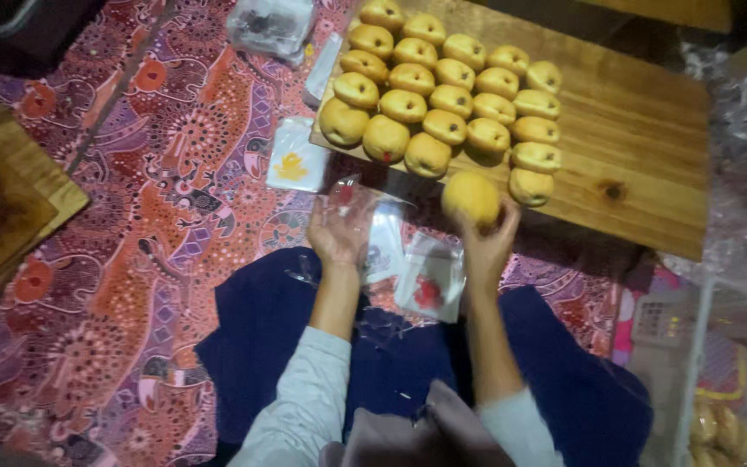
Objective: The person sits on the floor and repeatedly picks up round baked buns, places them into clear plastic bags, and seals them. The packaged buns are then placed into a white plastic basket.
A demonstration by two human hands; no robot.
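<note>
A round golden bun [470, 196] is gripped from below by the right hand [488, 242], fingers curled around its underside, and is held just off the near edge of a wooden board [641, 147]. A clear plastic bag [352, 201] with a small red mark is held up by the left hand [336, 238], palm upward and fingers closed on the film — the bag sits just left of the bun, apart from it. More clear bags [430, 281] with red marks are lying between the two wrists, on the lap covered in dark blue cloth [261, 329]. On the board, rows of like buns [447, 86] are set close together, touching one another. Left of the board a small white packet with a yellow print [294, 163] is seen on the patterned red mat [157, 199], and a bundle of clear wrappers [271, 24] lies further up.
</note>
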